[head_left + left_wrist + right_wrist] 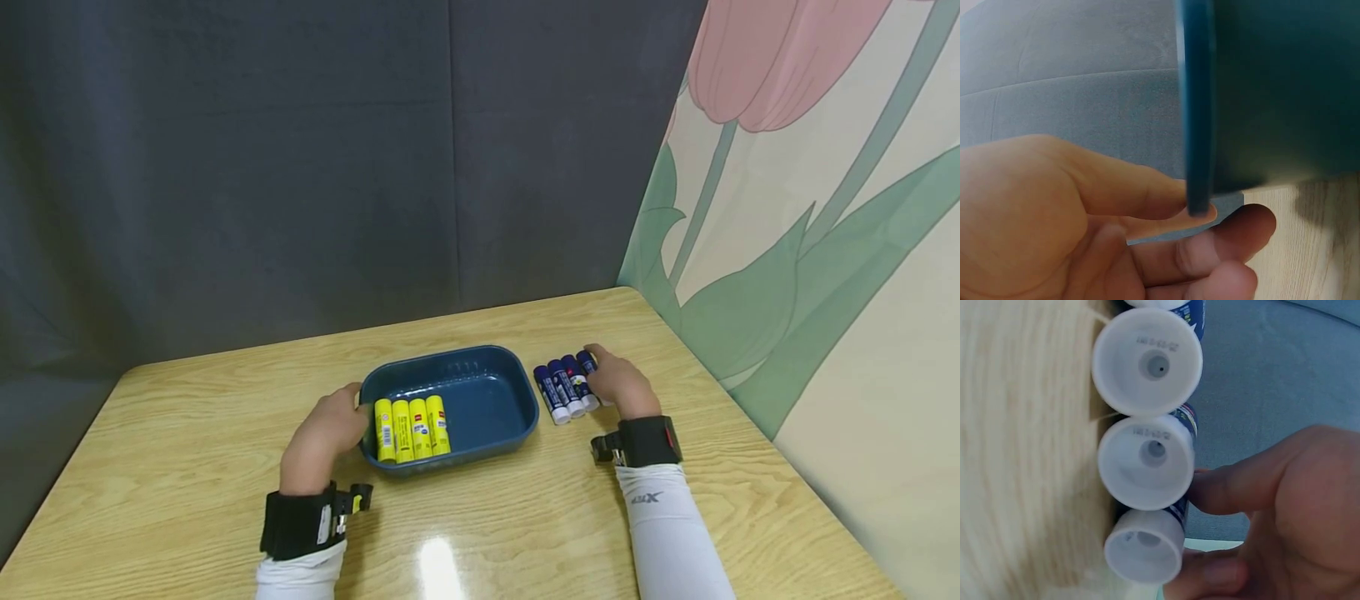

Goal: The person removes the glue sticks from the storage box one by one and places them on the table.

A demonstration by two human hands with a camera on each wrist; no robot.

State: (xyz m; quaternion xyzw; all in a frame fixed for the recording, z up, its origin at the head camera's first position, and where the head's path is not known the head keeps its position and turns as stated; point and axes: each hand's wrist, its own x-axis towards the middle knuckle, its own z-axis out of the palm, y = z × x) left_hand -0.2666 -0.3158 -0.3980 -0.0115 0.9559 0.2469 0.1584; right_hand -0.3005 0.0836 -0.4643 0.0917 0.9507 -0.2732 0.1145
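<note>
A dark blue plastic tray (487, 442) sits on the table, with several yellow labelled tubes (402, 431) side by side in its left part. At the tray's left end my left hand (335, 425) pinches the rim (1197, 112) between thumb and fingers. Right of the tray lie several navy glue sticks (552, 394) in a row, their white ends (1145, 461) towards me. My right hand (622, 385) is at the right end of the row, thumb and fingers about the outermost glue stick (1144, 547), which it partly hides in the head view.
The light wooden table (225, 467) runs back to a dark grey curtain (300, 183). A wall with a painted tulip (780, 67) borders its right side. Each wrist wears a black strap with a small camera.
</note>
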